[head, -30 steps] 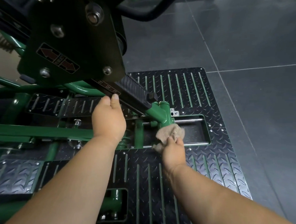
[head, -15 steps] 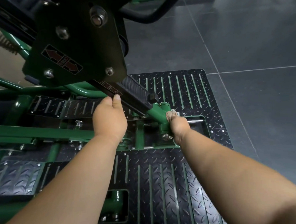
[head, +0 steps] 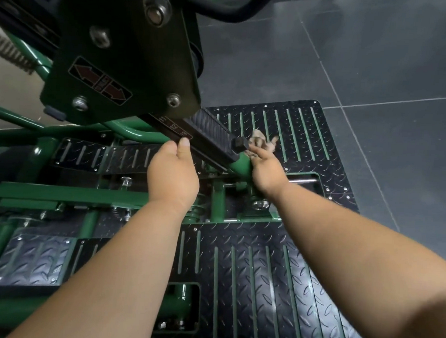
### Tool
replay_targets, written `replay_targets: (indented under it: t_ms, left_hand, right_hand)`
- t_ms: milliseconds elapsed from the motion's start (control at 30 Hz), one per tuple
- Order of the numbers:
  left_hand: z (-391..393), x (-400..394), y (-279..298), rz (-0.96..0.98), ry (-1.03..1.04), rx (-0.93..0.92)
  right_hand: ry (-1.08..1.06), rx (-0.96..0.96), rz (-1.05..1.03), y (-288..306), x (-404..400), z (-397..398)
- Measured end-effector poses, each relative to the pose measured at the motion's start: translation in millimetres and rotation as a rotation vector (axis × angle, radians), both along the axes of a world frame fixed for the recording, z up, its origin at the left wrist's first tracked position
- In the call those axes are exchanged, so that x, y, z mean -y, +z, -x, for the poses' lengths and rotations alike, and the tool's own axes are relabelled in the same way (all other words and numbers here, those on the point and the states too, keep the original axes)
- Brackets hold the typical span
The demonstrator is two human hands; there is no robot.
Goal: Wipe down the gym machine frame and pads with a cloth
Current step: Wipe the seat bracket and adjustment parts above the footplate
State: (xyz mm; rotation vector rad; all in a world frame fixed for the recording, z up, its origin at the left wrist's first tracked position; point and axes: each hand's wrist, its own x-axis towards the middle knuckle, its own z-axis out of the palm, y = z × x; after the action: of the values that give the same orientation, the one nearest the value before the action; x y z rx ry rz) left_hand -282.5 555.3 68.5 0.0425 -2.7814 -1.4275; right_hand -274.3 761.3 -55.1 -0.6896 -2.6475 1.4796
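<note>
Grey tiled floor point(head: 377, 60), black tread plate point(head: 275, 288) under a green frame point(head: 70, 194). Left hand point(head: 174, 171) curls around the black ribbed bar point(head: 210, 139). Right hand point(head: 267, 168) pinches the tan cloth point(head: 259, 142) against the green tube point(head: 241, 167) at the bar's end.

Black bracket plate point(head: 124, 52) overhangs upper left, blocks approach from above. Ribbed black bar point(head: 210, 139) between both hands. Tread plate point(head: 275, 288) and tiled floor point(head: 377, 60) at right open.
</note>
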Motion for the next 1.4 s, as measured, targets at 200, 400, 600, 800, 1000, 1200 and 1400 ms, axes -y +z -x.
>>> replay_targets:
  t_ms: [200,400,600,800,1000,1200,1400]
  left_hand:
    - [-1,-1,4,-0.003,-0.011,0.027]
    - [3,3,1,0.006,-0.031,0.027]
    - [1,1,-3,0.005,-0.021,0.003]
    - [-2,2,4,0.032,-0.038,0.009]
    - [2,11,4,-0.018,-0.086,0.014]
    - [2,8,1,-0.033,-0.064,-0.009]
    - [2,18,4,-0.078,-0.113,0.029]
  right_hand:
    - [0.365,0.265,-0.326,35,-18,25]
    - [0.047,0.124,-0.074,16,-9,-4]
    - [-0.042,0.126,-0.023,32,12,-51]
    - [-0.261,-0.006,0.121,45,55,-82]
    - [-0.273,-0.161,0.223,51,80,-74]
    - [-0.296,-0.089,0.943,61,99,-60]
    - [-0.437,-0.049,1.491,93,109,-35]
